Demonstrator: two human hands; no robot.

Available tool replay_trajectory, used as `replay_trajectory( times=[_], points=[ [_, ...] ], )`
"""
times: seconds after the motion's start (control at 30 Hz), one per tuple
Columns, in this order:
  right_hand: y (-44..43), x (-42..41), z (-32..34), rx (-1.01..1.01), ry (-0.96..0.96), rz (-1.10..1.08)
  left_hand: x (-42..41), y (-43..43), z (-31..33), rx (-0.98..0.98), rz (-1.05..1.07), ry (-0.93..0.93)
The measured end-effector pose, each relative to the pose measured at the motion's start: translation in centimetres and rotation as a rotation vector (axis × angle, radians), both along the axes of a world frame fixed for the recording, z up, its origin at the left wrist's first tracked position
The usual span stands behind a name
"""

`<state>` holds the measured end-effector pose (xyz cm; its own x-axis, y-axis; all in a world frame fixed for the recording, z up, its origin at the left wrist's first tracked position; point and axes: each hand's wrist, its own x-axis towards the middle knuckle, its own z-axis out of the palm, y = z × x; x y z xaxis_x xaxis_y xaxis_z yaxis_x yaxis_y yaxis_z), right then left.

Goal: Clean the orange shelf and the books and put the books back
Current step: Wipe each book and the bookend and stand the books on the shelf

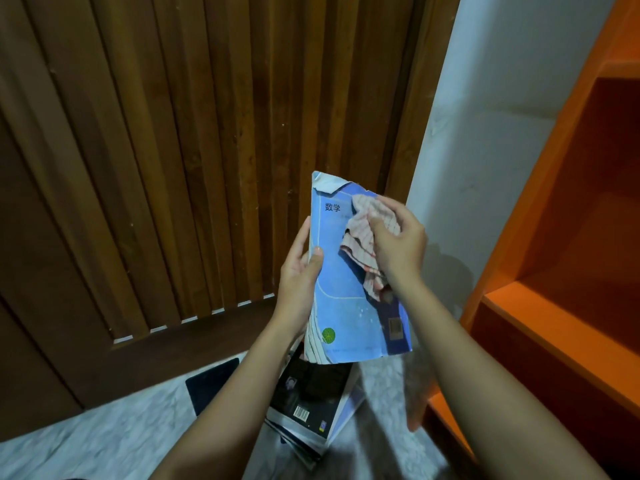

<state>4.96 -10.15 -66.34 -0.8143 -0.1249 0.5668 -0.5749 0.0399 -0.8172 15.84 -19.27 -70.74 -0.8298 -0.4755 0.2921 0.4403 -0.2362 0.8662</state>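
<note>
Wooden door, one blue book, one cloth

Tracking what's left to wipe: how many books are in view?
3 clearly: a blue book gripped by the left hand, the right hand pressing a cloth on it; a dark-covered book topping the floor pile; a pale book under it. More may be hidden there.

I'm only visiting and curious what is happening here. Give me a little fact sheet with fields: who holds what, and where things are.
left hand: grips the blue book by its left edge, thumb on the cover
right hand: holds a striped cloth against the cover
blue book: held up in the air, top corner worn
stack of books: on the floor, below the hands
orange shelf: at the right
wooden door: behind the book
</note>
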Motion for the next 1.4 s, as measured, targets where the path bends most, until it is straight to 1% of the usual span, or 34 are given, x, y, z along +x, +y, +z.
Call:
replay_trajectory(
  times=[0.1,0.17,0.23,0.33,0.4,0.47,0.53,0.57,0.6,0.63,0.73,0.77,0.8,0.87,0.93,1.0,1.03,1.07,1.1,1.2,1.23,1.27,1.3,1.33,1.4],
  points=[
    [-1.3,1.0,1.8,-0.017,0.157,0.1,-0.1,0.2,0.7,-0.049,-0.005,-0.016],
    [-1.7,0.8,2.0,-0.015,0.195,0.115,0.2,-0.1,1.0,-0.025,-0.014,0.006],
    [-1.2,-1.1,1.3,-0.053,0.115,0.031,0.6,-0.8,1.3,0.007,-0.018,0.042],
    [0.6,-3.9,-1.5,-0.038,-0.108,-0.113,0.9,-1.2,1.7,0.001,0.01,0.06],
    [0.7,-3.3,-3.0,0.005,-0.135,-0.112,0.3,-0.8,1.9,0.0,0.021,0.048],
    [0.1,-0.8,-3.6,-0.014,-0.058,-0.016,-0.6,-0.5,1.9,0.028,0.031,0.033],
    [-0.1,1.7,-3.9,-0.03,0.074,0.087,-1.2,-0.5,1.8,0.054,0.074,0.021],
    [0.0,2.2,-4.3,-0.018,0.144,0.112,-1.3,-0.6,1.8,0.065,0.096,0.021],
    [0.3,2.2,-4.8,-0.015,0.174,0.12,-1.2,-0.8,1.8,0.077,0.113,0.028],
    [0.7,1.7,-5.3,-0.017,0.148,0.103,-1.0,-1.0,1.9,0.087,0.123,0.042],
    [1.9,-0.4,-6.9,-0.024,-0.132,-0.044,-0.5,-1.0,2.2,0.104,0.115,0.042],
    [1.9,-0.7,-7.2,-0.016,-0.19,-0.074,-0.6,-0.9,2.3,0.104,0.116,0.022],
    [1.8,-0.5,-7.5,-0.014,-0.203,-0.077,-0.7,-0.6,2.3,0.103,0.126,0.001],
    [1.2,0.8,-6.9,-0.042,-0.166,-0.026,-1.1,-0.3,2.3,0.103,0.162,-0.032],
    [0.8,3.0,-6.2,-0.077,-0.083,0.068,-1.3,-0.4,2.2,0.114,0.205,-0.036],
    [0.8,4.9,-6.4,-0.054,0.078,0.184,-1.2,-1.0,2.2,0.145,0.244,-0.017],
    [0.8,5.4,-6.7,-0.007,0.168,0.217,-1.0,-1.4,2.3,0.156,0.256,-0.003],
    [0.9,5.4,-7.1,0.019,0.214,0.237,-0.7,-1.7,2.3,0.16,0.263,0.009],
    [1.0,5.1,-7.2,0.02,0.184,0.232,-0.6,-2.0,2.4,0.161,0.268,0.019],
    [1.5,3.7,-7.3,-0.061,-0.144,0.097,-0.2,-2.1,2.7,0.17,0.293,0.046],
    [1.6,3.5,-7.5,-0.057,-0.186,0.049,-0.2,-2.1,2.8,0.177,0.306,0.045],
    [1.6,3.6,-7.7,-0.055,-0.182,0.047,-0.3,-1.9,2.9,0.191,0.322,0.043],
    [1.6,4.2,-7.8,-0.055,-0.136,0.067,-0.4,-1.8,3.0,0.209,0.341,0.038],
    [1.5,5.0,-7.8,-0.063,-0.068,0.105,-0.6,-1.9,3.0,0.232,0.36,0.032],
    [1.5,6.4,-8.4,-0.031,0.133,0.187,-0.7,-2.1,2.6,0.265,0.389,0.022]
  ],
)
